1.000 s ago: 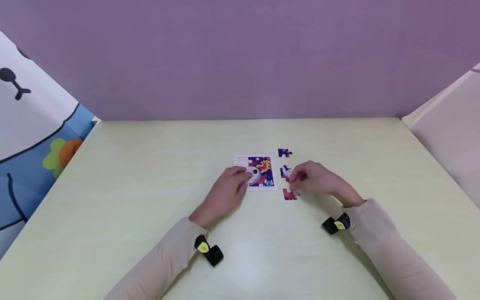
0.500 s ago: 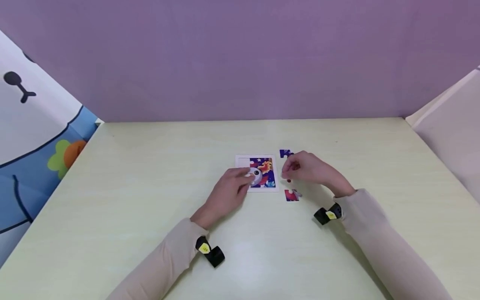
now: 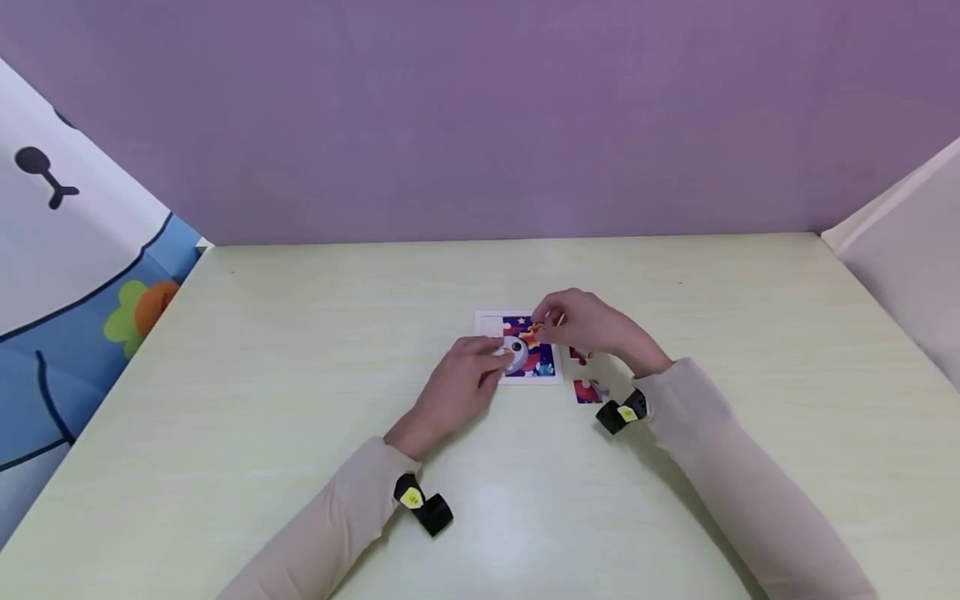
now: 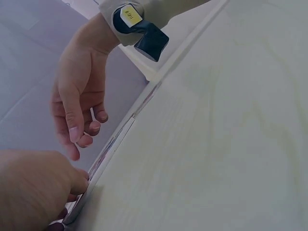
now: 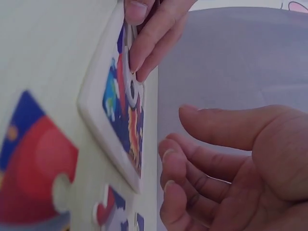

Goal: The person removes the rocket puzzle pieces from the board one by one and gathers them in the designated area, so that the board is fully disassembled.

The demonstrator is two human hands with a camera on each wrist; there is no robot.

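A white puzzle tray (image 3: 487,321) lies mid-table, mostly filled with a blue, red and orange picture. My left hand (image 3: 467,372) presses its fingertips (image 5: 140,53) on the piece with a white round shape, at the tray's near left. My right hand (image 3: 585,327) hovers over the tray's far right corner with its fingers loosely curled (image 5: 192,168) and nothing in them. Two loose pieces lie right of the tray, a red and white one (image 3: 578,357) and a red and blue one (image 3: 587,391). The right wrist view shows the red one (image 5: 33,163) close up.
The pale wooden table (image 3: 300,333) ends at a purple wall (image 3: 480,108). A cartoon-printed panel (image 3: 67,250) stands on the left and a white panel (image 3: 907,250) on the right. Black wrist cameras (image 3: 426,507) sit on both sleeves.
My right hand has left the loose pieces and moved left and away, to above the tray's far right corner. The left hand has stayed on the tray.
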